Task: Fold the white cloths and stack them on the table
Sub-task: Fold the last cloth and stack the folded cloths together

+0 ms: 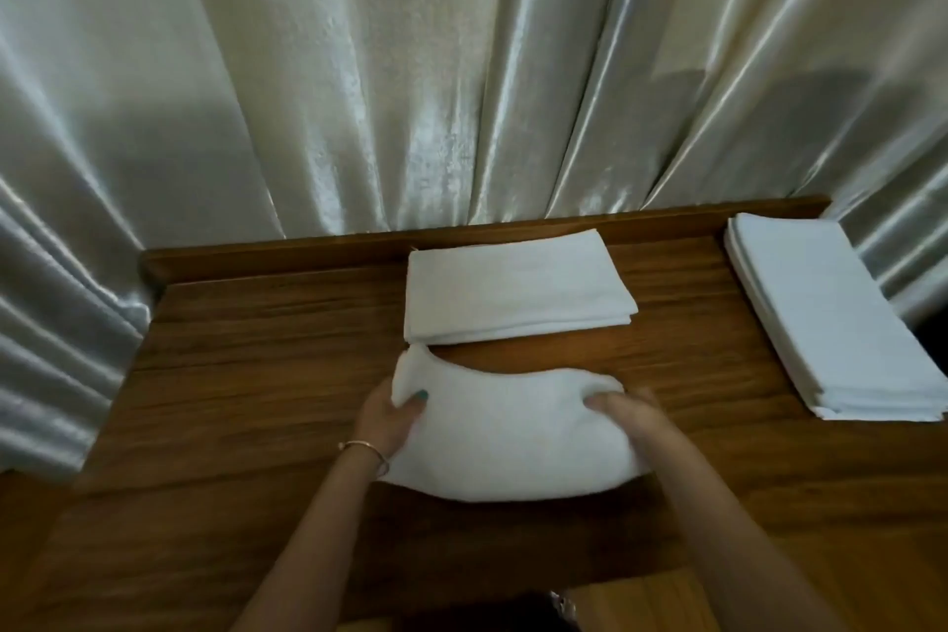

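Note:
A folded white cloth point(508, 436) hangs slightly above the wooden table point(246, 375), sagging in the middle. My left hand point(390, 416) grips its left end with the thumb on top. Its right end is held by my right hand point(628, 408), fingers curled over the edge. Just behind it lies a stack of folded white cloths point(515, 285) near the table's back rail. A second pile of white cloths point(831, 313), longer and flatter, rests at the table's right edge.
A shiny pale curtain point(410, 67) hangs right behind the table and wraps both sides. The back rail point(287, 252) is a raised wooden lip. Bare wood shows on the left half and near the front edge.

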A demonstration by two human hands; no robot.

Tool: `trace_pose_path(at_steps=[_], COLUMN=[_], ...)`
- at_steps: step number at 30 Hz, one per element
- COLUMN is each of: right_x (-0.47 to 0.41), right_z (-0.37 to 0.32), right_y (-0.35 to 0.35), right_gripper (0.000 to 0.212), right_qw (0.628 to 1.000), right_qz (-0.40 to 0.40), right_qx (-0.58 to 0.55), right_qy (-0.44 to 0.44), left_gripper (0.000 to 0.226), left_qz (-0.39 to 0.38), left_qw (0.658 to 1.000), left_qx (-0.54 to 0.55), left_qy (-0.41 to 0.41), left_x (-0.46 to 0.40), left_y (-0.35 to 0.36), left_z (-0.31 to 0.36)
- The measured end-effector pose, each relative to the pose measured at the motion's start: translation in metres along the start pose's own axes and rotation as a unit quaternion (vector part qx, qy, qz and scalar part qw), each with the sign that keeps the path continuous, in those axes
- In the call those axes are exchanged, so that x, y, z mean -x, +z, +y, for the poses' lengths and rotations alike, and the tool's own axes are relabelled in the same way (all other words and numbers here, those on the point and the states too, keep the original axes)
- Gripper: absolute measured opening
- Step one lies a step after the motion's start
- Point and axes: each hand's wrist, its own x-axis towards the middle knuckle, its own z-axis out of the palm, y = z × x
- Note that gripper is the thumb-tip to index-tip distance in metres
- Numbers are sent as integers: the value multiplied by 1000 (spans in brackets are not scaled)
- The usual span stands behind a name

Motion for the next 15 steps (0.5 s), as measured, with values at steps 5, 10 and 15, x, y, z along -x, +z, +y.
trace_pose_path(at_steps=[5, 10, 15], right_x=[-28, -65, -92], right_z=[-56, -130, -176], right_y=[-33, -46, -37], right_gripper=[65, 54, 48], right_qw=[988, 948, 915], right_qz=[28, 60, 71], right_qx=[-58, -47, -2], right_qy=[-142, -309, -397], left_gripper=[32, 15, 11], left_qz=[56, 136, 178], left_qw=[992, 981, 967], left_qx=[7, 44, 138], left_qy=[110, 132, 120], left_x=[-19, -55, -89], left_y=[-1, 20, 40], left_z=[55, 112, 134])
